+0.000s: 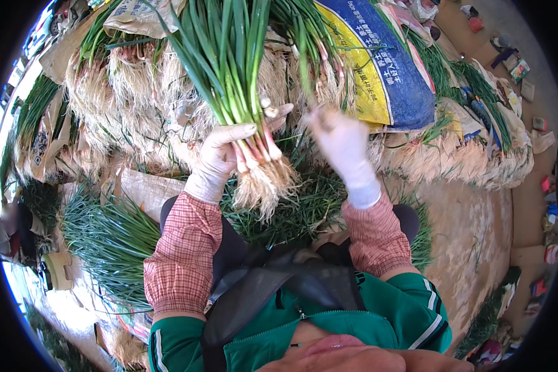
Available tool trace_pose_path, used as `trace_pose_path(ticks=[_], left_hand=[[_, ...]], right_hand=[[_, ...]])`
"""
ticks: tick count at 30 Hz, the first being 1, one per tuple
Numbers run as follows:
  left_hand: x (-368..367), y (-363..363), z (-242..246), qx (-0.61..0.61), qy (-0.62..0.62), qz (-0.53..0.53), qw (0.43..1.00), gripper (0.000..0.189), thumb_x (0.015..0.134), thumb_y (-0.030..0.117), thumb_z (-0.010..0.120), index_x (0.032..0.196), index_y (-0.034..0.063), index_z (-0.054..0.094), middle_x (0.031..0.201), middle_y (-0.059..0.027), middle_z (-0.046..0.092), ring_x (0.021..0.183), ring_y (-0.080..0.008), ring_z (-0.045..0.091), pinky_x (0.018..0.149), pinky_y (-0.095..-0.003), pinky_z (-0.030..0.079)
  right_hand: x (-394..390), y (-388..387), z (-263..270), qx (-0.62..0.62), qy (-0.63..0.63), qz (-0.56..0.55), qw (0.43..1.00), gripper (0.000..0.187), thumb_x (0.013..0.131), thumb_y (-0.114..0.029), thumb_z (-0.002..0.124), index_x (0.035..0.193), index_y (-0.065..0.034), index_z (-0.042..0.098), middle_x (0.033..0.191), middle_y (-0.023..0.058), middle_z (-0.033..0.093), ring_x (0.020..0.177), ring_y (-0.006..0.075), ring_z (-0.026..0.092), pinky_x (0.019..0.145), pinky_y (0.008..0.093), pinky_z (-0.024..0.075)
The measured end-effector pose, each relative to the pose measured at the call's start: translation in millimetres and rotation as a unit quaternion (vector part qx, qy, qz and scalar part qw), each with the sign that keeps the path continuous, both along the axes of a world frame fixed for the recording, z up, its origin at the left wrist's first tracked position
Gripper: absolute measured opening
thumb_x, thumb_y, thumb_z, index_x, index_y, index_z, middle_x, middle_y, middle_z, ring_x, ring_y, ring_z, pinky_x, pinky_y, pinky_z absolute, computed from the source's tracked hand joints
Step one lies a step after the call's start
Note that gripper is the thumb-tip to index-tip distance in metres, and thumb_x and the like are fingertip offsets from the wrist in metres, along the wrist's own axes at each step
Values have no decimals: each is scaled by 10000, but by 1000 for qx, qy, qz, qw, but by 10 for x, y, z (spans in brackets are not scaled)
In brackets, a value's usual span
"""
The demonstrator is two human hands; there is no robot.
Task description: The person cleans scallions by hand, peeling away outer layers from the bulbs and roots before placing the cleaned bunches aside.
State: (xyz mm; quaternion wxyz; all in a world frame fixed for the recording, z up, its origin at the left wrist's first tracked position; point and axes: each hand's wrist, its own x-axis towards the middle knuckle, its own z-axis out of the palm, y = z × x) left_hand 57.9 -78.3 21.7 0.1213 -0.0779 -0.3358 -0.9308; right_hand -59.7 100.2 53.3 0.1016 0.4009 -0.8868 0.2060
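Observation:
My left hand (223,146), in a pale glove, is closed around a bunch of spring onions (237,79). Their green leaves point away from me, and the reddish-white stems and pale roots (265,181) hang below the hand. Two cut-looking white stem ends (269,108) show beside its fingers. To the right of the bunch is my gloved right hand (342,139), blurred, with its fingers drawn together. A limp yellow-green leaf (305,69) meets those fingertips; blur hides the exact grip.
Piled spring onions with matted roots (135,88) lie ahead, partly under a blue-and-yellow printed sack (400,79). Loose green leaves (302,209) litter the ground between my knees. More greens (116,246) are heaped at my left, near a beige plastic object (58,269). Another person (18,223) is at far left.

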Motion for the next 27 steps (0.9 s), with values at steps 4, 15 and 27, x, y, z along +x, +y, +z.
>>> trace_pose_path(ticks=[4, 15, 27], left_hand=[[92, -13, -14, -31, -40, -9, 999, 466, 797, 121, 642, 1218, -41, 522, 1139, -243, 610, 1035, -318, 608, 904, -386, 493], [62, -3, -43, 74, 83, -44, 993, 486, 749, 36, 660, 1175, 24, 426, 943, -57, 503, 950, -233, 510, 916, -390, 440], [179, -77, 114, 119, 110, -40, 986, 477, 669, 89, 690, 1054, 63, 410, 820, 31, 434, 748, -110, 422, 704, -277, 410]], right_hand=[[134, -93, -273, -160, -280, 111, 940, 451, 903, -512, 547, 903, -92, 714, 580, 52, 610, 520, 131, 559, 517, 309, 447], [157, -740, -780, -633, -769, -29, 81, 264, 997, -148, 429, 1194, 8, 512, 1064, 121, 606, 888, 173, 609, 769, 281, 519], [97, -875, -782, -462, -835, 283, 98, 164, 971, -141, 425, 981, -2, 512, 809, 63, 571, 688, 158, 523, 649, 286, 476]])
